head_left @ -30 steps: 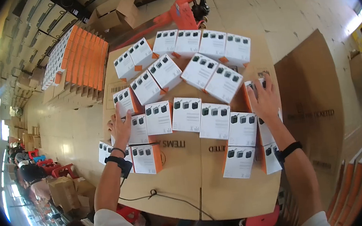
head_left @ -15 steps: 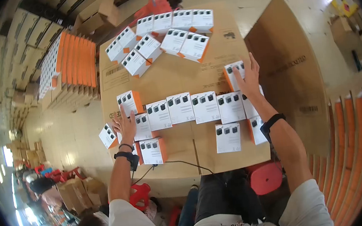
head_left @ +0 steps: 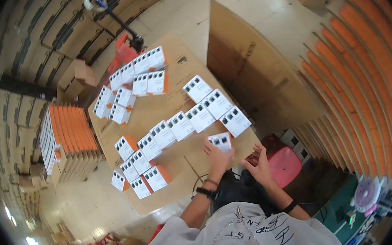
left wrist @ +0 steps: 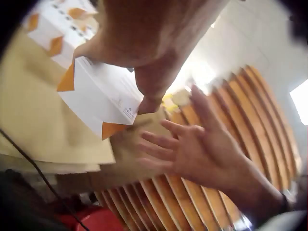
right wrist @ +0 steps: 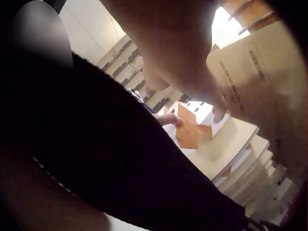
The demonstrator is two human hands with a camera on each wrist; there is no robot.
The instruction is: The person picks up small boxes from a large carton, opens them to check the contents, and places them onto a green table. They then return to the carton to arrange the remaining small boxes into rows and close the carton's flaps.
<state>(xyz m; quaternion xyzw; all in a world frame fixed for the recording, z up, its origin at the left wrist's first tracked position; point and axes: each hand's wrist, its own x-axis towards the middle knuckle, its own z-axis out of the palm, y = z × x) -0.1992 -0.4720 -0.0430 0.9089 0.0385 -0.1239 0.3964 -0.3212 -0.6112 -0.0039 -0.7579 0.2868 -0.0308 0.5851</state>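
My left hand (head_left: 220,159) grips a white box with orange sides (head_left: 221,140) near the front edge of the cardboard surface (head_left: 182,152). In the left wrist view, thumb and fingers span this box (left wrist: 94,94), and its orange corners show. Beyond the front edge, my right hand (head_left: 259,166) holds nothing; in the left wrist view its fingers spread apart. Right behind the held box, a slanting row of like boxes (head_left: 178,125) crosses the surface, with more at both ends, such as the right-end box (head_left: 235,121).
Farther back stands another group of white boxes (head_left: 140,84). A large cardboard flap (head_left: 248,69) rises at the right, beside stacked orange-sided layers (head_left: 345,87). A red stool (head_left: 284,166) sits below the front edge. Another stack (head_left: 68,136) stands at the left.
Both hands have left the ends of the box row. The left moved right and took hold of the front-right box; the right drew back past the front edge. The head view has turned.
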